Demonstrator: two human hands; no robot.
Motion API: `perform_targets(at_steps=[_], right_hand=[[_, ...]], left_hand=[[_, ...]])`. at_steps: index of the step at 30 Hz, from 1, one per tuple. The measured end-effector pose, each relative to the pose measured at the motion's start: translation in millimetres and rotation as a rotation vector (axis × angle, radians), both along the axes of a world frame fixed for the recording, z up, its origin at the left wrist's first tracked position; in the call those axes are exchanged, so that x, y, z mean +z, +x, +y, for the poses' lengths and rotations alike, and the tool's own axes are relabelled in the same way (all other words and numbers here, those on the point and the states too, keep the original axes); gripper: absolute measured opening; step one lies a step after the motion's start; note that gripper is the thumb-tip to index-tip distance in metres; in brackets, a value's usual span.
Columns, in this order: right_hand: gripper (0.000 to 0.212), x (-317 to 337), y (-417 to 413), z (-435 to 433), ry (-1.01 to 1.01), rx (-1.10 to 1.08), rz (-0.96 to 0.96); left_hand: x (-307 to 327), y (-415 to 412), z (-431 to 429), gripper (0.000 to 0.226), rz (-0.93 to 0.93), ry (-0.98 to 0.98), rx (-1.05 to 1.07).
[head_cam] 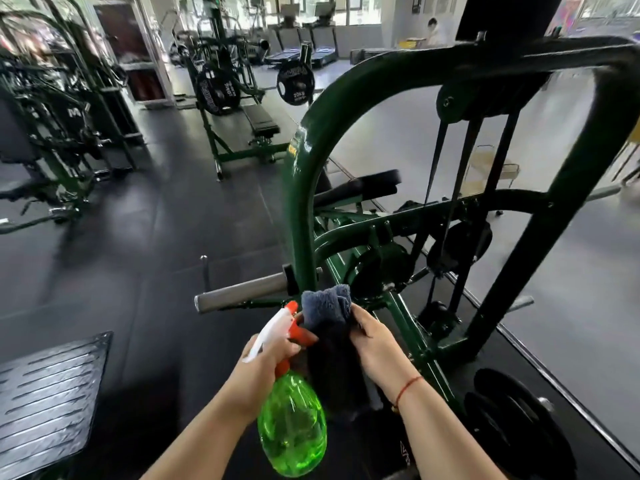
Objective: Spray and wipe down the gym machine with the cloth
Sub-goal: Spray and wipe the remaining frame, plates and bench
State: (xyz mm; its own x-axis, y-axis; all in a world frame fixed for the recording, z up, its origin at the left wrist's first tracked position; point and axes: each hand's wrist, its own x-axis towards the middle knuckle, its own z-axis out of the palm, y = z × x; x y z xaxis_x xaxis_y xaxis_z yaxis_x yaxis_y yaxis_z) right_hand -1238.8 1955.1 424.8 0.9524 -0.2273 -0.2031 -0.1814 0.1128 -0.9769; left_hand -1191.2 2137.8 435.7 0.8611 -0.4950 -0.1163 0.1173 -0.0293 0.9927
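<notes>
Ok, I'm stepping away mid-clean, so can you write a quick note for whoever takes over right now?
The left grip holds the green spray bottle by its trigger head, nozzle pointing up and forward.
The right grip holds the bunched cloth close to the lower part of the green machine frame. Whether they touch cannot be told.
Done: both tools are in hand, but no sprayed or wiped patch can be made out.
Left: spray the frame, then wipe it down.
</notes>
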Motion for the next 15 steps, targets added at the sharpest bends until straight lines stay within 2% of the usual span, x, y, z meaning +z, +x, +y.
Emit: perform_targets(at_steps=[2, 5, 6, 8, 11, 14, 15], right_hand=[[0.039, 9, 8, 10, 0.091, 0.025, -0.012], [0.016, 23, 20, 25, 0.254, 0.126, 0.023], [0.019, 27, 25, 32, 0.246, 0.136, 0.009], [0.040, 26, 38, 41, 0.161, 0.109, -0.047], [0.032, 15, 68, 56, 0.060, -0.070, -0.131], [0.026, 9, 95, 68, -0.029, -0.285, -0.214], [0.026, 5, 104, 73, -0.066, -0.363, -0.223]], left_hand=[[6, 7, 7, 0.062, -0.040, 0.010, 0.009], [20, 26, 17, 0.050, -0.021, -0.026, 0.040], [23, 36, 22, 0.048, -0.011, -0.042, 0.033], [23, 57, 30, 0.042, 0.031, -0.041, 0.046], [24, 94, 40, 0.037, 0.000, -0.021, -0.006], [20, 139, 50, 0.023, 0.005, 0.030, -0.017], [18, 156, 55, 0.027, 0.004, 0.070, -0.038]])
